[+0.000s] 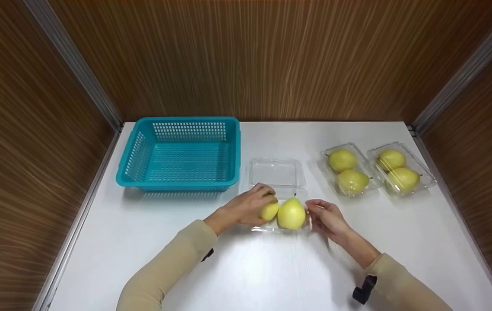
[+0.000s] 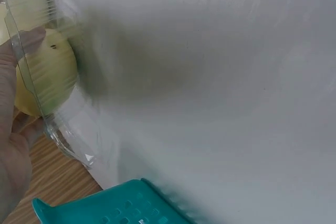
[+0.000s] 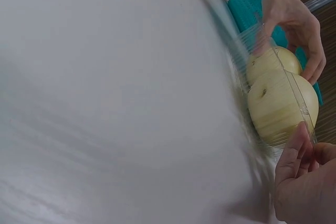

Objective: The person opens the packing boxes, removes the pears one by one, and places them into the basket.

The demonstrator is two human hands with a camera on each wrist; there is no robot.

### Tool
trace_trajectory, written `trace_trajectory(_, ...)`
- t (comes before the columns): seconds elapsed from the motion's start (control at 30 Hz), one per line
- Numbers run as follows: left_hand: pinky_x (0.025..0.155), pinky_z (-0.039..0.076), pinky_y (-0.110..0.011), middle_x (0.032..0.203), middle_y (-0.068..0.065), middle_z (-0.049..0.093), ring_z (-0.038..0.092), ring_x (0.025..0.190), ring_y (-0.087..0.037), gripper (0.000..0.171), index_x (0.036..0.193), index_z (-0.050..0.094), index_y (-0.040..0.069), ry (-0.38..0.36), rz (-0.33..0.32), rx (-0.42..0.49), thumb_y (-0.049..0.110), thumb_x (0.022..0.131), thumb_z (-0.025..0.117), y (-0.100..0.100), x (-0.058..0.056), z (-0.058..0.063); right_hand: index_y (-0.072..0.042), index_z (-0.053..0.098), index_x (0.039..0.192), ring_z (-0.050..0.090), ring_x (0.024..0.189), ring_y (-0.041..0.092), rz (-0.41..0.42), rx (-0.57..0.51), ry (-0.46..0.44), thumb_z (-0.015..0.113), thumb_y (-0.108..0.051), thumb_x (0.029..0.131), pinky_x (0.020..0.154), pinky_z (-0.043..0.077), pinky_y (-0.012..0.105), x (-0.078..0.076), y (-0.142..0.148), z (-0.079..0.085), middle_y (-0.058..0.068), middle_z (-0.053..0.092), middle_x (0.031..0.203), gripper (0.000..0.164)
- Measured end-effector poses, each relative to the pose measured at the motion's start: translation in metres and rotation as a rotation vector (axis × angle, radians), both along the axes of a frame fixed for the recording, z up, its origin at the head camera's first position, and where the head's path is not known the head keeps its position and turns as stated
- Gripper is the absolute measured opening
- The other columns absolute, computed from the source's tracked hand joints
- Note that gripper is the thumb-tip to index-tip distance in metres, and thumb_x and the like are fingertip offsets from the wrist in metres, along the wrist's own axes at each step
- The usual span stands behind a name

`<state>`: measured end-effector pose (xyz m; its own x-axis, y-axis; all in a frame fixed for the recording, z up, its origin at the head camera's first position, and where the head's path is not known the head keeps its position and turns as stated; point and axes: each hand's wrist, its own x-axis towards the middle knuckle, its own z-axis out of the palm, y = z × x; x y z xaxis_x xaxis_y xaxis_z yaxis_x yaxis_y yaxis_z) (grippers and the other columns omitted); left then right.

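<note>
In the head view an open clear plastic clamshell box (image 1: 276, 172) stands at the middle of the white table, its lid folded back. Two yellow-green pears lie side by side in its base. My left hand (image 1: 250, 206) has its fingers curled round the left pear (image 1: 269, 211), partly covering it. Beside it the right pear (image 1: 291, 214) sits with its stem pointing away from me. At the box's right side, my right hand (image 1: 328, 220) pinches the rim between thumb and fingers, as the right wrist view shows of this hand (image 3: 307, 177).
A teal plastic basket (image 1: 178, 185) with nothing in it stands at the back left. Toward the back right lie two closed clear boxes, one (image 1: 349, 170) left of the other (image 1: 401, 168), each with two pears. Brown wood-grain panels (image 1: 246, 60) enclose the table.
</note>
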<state>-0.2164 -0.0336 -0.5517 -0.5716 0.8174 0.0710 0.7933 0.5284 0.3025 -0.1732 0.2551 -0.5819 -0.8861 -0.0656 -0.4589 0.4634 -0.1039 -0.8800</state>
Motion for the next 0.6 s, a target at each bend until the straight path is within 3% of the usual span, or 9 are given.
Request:
trace_trajectory(0.33, 0.110, 0.055, -0.035, 0.145, -0.007, 0.056, 0.049, 0.138, -0.026, 0.051, 0.133, 0.063, 0.013, 0.016, 0.000, 0.021, 0.029, 0.088, 0.082, -0.001, -0.002, 0.003, -0.006, 0.064, 0.116, 0.056, 0.063, 0.003, 0.008, 0.013, 0.006, 0.062, -0.015, 0.106, 0.057, 0.048, 0.018, -0.001, 0.002, 0.000, -0.009, 0.066, 0.079, 0.014)
trace_trajectory(0.6, 0.106, 0.059, -0.038, 0.144, -0.009, 0.058, 0.050, 0.137, -0.028, 0.053, 0.131, 0.064, 0.012, 0.032, 0.019, 0.061, 0.026, 0.084, 0.085, -0.004, -0.003, 0.020, -0.005, 0.062, 0.118, 0.055, 0.064, 0.002, 0.007, 0.035, 0.007, 0.063, -0.017, 0.105, 0.058, 0.048, 0.017, -0.001, 0.001, 0.000, -0.010, 0.064, 0.079, 0.017)
